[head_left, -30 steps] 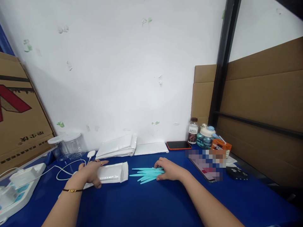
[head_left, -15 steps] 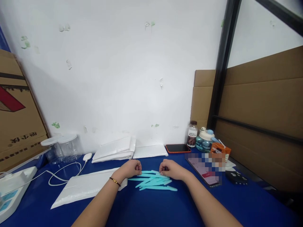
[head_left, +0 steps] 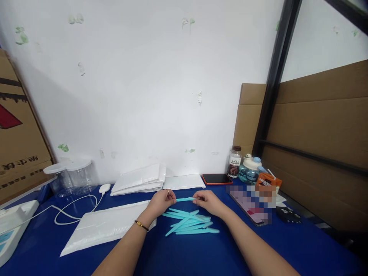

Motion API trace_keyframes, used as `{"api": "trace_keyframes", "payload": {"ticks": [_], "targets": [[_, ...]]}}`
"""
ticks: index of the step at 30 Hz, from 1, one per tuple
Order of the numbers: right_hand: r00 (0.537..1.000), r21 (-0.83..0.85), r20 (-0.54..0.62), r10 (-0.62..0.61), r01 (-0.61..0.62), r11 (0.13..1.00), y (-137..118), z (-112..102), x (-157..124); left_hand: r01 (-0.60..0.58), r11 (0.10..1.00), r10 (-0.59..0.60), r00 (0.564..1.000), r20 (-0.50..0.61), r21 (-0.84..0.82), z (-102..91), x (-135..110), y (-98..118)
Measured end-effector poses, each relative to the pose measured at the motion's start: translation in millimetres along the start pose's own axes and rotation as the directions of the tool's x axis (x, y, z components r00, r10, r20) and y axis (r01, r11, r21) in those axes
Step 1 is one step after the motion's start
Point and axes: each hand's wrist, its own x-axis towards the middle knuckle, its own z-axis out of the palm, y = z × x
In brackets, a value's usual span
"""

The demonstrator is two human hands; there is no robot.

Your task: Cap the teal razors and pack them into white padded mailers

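Note:
Between my two hands a slim turquoise eyebrow razor (head_left: 184,199) is stretched level, just beyond a loose pile. My left hand (head_left: 163,200) pinches its left end; a ring and a dark bracelet with a gold bead are on that arm. At the other end, the fingertips of my right hand (head_left: 206,201) are closed on the razor. Nearer to me, several more turquoise razors (head_left: 189,222) lie crossed over one another on the blue tabletop (head_left: 184,255). My fingers cover both ends of the held one.
A white padded mailer (head_left: 106,226) lies left of the pile, more mailers (head_left: 138,180) against the wall. An orange-edged phone (head_left: 217,179), a brown-capped bottle (head_left: 235,163), a water bottle (head_left: 249,170) and another phone (head_left: 248,207) stand or lie rightward. Clear jars (head_left: 80,178) and a cable are left.
One razor has come away from the pile and is held between both hands, farther from me. The pile has shifted and spread slightly. The camera view has turned a little.

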Motion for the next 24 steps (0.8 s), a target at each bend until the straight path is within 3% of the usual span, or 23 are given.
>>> {"api": "trace_keyframes", "payload": {"ticks": [7, 10, 13, 17, 24], "targets": [[0.986, -0.129, -0.032, 0.161, -0.164, 0.978, 21, -27, -4, 0.061, 0.979, -0.043, 0.994, -0.096, 0.193, -4.2, 5, -3], [0.993, -0.206, -0.097, 0.066, -0.085, 0.975, 13, -31, -7, 0.049, 0.973, -0.019, 0.991, -0.135, 0.224, -5.1, 2, -2], [0.998, -0.177, 0.001, -0.056, 0.056, 0.983, -7, -23, -9, -0.002, 0.970, 0.030, 0.993, -0.114, 0.244, -4.6, -4, 5], [0.978, -0.156, 0.192, -0.076, 0.107, 0.982, -24, -9, -11, -0.065, 0.963, 0.081, 0.995, -0.052, 0.262, 0.0, -11, 9], [0.984, -0.028, 0.175, -0.015, 0.020, 0.999, -6, -3, -8, -0.099, 0.983, 0.101, 0.995, -0.006, 0.156, 0.0, -14, 12]]}}
